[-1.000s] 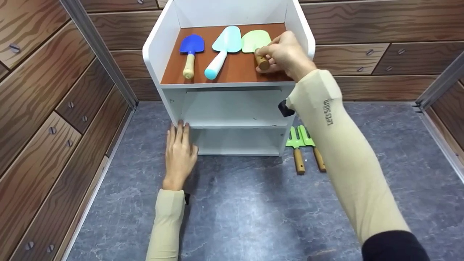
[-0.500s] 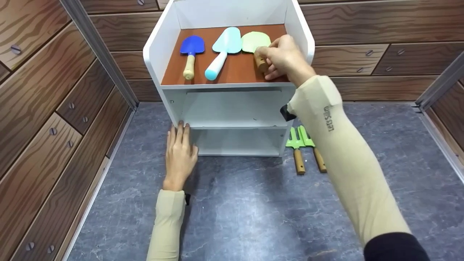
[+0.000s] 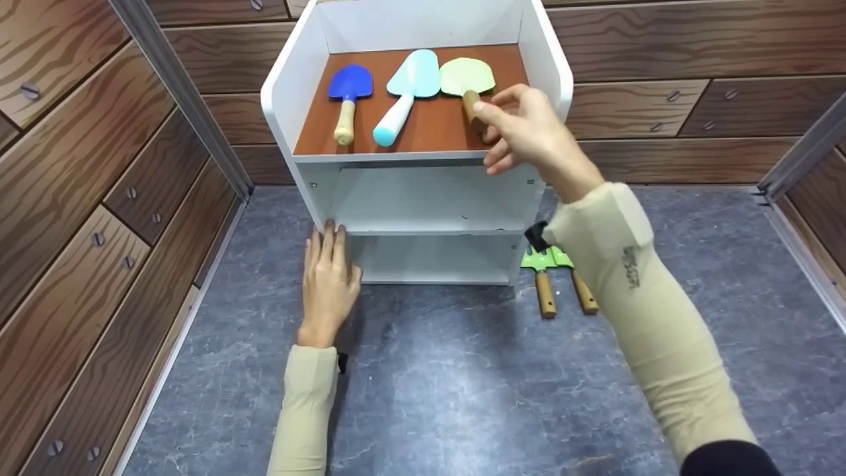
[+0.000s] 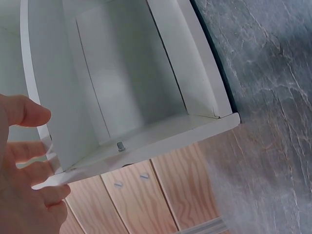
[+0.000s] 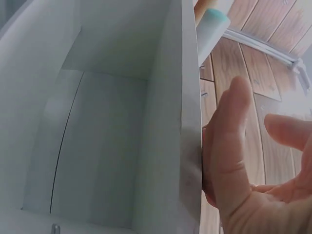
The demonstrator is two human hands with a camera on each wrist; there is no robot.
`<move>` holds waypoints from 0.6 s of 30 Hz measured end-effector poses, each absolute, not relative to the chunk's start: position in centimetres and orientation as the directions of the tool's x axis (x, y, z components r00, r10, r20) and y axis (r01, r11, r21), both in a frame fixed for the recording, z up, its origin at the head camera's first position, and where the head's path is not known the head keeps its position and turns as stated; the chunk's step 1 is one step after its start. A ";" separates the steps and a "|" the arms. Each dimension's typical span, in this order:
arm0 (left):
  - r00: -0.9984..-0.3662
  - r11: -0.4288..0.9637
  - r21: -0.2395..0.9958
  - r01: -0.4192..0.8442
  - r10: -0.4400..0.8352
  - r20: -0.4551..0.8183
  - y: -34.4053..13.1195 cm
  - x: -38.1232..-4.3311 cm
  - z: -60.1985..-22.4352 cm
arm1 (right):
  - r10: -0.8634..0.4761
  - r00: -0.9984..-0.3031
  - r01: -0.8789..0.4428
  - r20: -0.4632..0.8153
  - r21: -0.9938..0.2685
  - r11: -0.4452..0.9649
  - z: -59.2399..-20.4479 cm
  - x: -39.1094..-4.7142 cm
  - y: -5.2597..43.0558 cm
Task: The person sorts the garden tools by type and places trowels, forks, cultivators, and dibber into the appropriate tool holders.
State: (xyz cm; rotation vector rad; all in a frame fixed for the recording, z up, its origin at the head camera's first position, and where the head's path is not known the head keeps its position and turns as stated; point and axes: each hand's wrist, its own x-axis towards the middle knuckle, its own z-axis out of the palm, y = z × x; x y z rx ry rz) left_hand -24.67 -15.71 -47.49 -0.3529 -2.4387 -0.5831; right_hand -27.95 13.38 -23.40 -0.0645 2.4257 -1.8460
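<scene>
A light green hand trowel (image 3: 466, 76) with a brown wooden handle lies on the brown top of a small white cabinet (image 3: 429, 157). My right hand (image 3: 538, 135) is beside its handle, the thumb overlapping it in the head view. In the right wrist view, the thumb and forefinger of that right hand (image 5: 234, 161) stand apart at the cabinet's edge. My left hand (image 3: 327, 284) rests, fingers extended, on the cabinet's left front edge. To the left on the top lie a turquoise trowel (image 3: 414, 74) with a white handle and a blue trowel (image 3: 351, 80).
Two green hand forks lie on the floor right of the cabinet; the nearer fork (image 3: 545, 294) is partly behind the right wrist's black strap. Below the top are two white shelf compartments (image 3: 423, 198). Wood-patterned walls (image 3: 687, 39) enclose the grey marbled floor (image 3: 429, 383).
My right hand has loosened from the green trowel's handle and moved down and toward me, its fingers spreading. The trowel stays on the top. My left hand has not moved.
</scene>
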 end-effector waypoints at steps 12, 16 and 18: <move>-0.791 0.875 0.312 0.371 0.121 0.600 -15.8 -24.6 -47.4 | -0.168 -0.984 -0.092 0.063 -0.981 0.172 -24.8 -25.6 15.5; -0.788 0.873 0.314 0.373 0.120 0.604 -15.8 -24.6 -47.4 | -0.181 -0.982 -0.091 0.062 -0.983 0.157 -25.3 -25.3 16.4; -0.786 0.871 0.317 0.376 0.119 0.606 -15.7 -24.6 -47.5 | -0.188 -0.980 -0.087 0.058 -0.985 0.149 -25.6 -25.1 16.9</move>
